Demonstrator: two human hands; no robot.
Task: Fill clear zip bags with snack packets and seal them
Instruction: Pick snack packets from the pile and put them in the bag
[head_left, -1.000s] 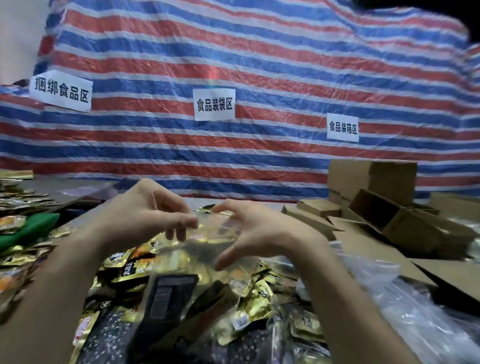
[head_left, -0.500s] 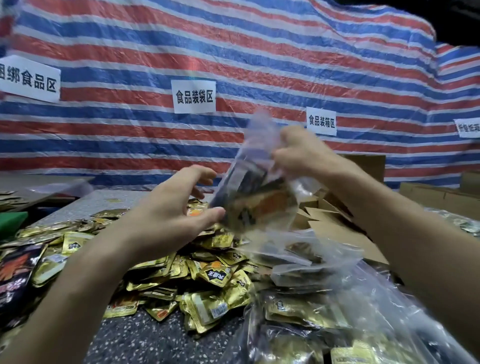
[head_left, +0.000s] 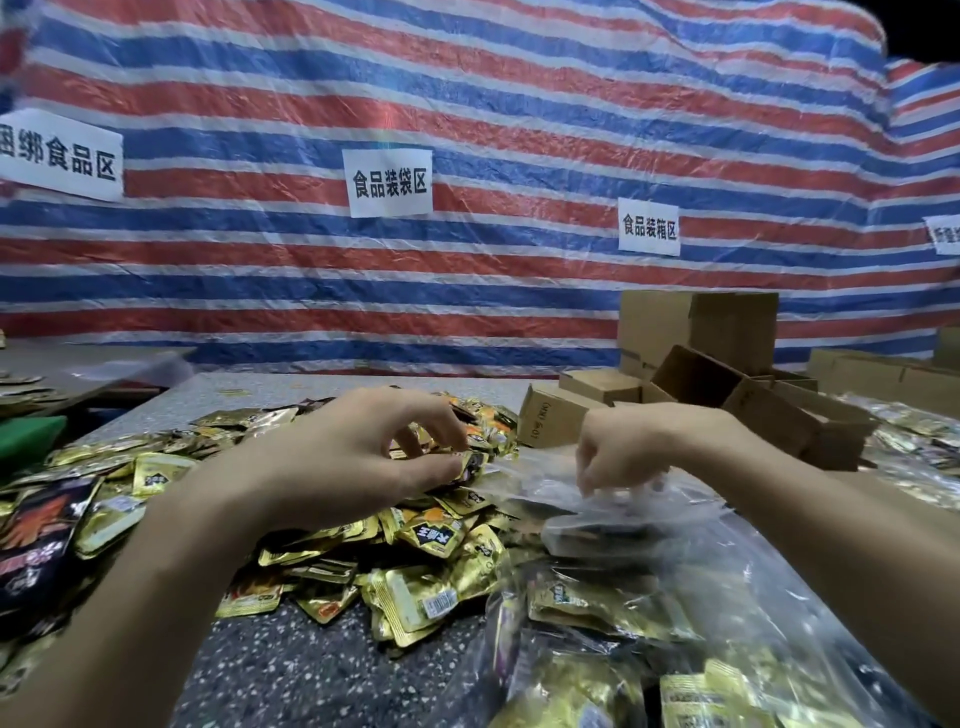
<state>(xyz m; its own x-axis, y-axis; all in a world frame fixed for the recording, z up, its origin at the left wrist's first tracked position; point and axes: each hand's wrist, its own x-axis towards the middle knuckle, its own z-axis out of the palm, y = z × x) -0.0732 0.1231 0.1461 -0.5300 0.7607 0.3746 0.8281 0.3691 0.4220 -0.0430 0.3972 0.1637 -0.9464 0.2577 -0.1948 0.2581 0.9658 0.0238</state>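
A heap of small gold snack packets (head_left: 415, 540) covers the speckled table (head_left: 291, 670). My left hand (head_left: 358, 457) hovers over the heap's far side, thumb and fingers pinched on one small packet (head_left: 474, 460). My right hand (head_left: 628, 452) points down, with its fingertips pinching the film of a clear zip bag (head_left: 550, 483). Just below it, a filled clear bag (head_left: 597, 530) lies on a pile of filled clear bags (head_left: 649, 623) at the right.
Open and folded cardboard boxes (head_left: 727, 395) stand at the back right. Larger black-and-red packets (head_left: 36, 540) lie at the left edge, with a green object (head_left: 26, 441) behind them. A striped tarp (head_left: 467, 130) with paper signs hangs behind the table.
My right hand has come down from holding the filled bag up high, and that bag now lies on the right-hand pile. My left hand has moved forward onto the packet heap.
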